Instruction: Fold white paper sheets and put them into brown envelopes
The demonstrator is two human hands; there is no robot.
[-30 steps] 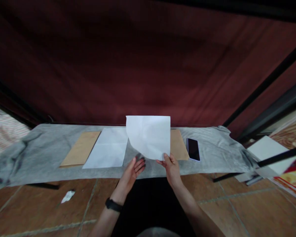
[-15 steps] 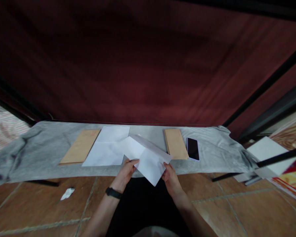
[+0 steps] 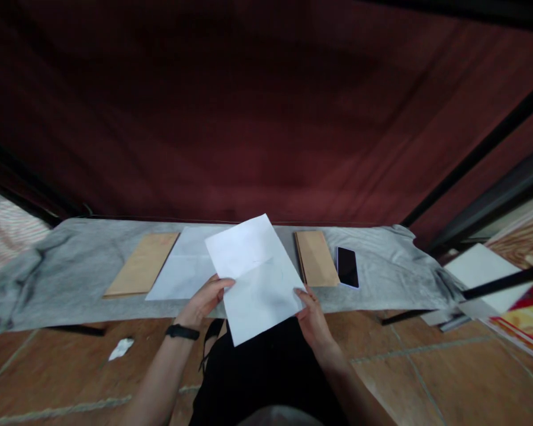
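Note:
A white sheet of paper (image 3: 260,284) with a crease across its middle is held up, tilted, between my two hands. My left hand (image 3: 208,296) pinches its left edge, thumb on top. On the opposite edge, my right hand (image 3: 311,310) grips with the thumb over the paper and the fingers beneath. Behind it, more white paper (image 3: 180,275) lies flat on the grey cloth, partly hidden by the held sheet. Brown envelopes (image 3: 142,263) rest to the left of that paper, and another stack of brown envelopes (image 3: 317,260) lies to the right.
A dark-screened phone (image 3: 347,267) lies right of the right-hand envelopes. Grey cloth (image 3: 391,266) covers the narrow table. A dark red curtain (image 3: 266,136) hangs behind it. Crumpled white paper (image 3: 121,349) is on the tiled floor; flat boards (image 3: 488,278) stand at right.
The folded sheet has opened out and turned, its top corner now higher. My left hand has shifted left and slightly up, my right hand slightly right. Envelopes and phone stay put.

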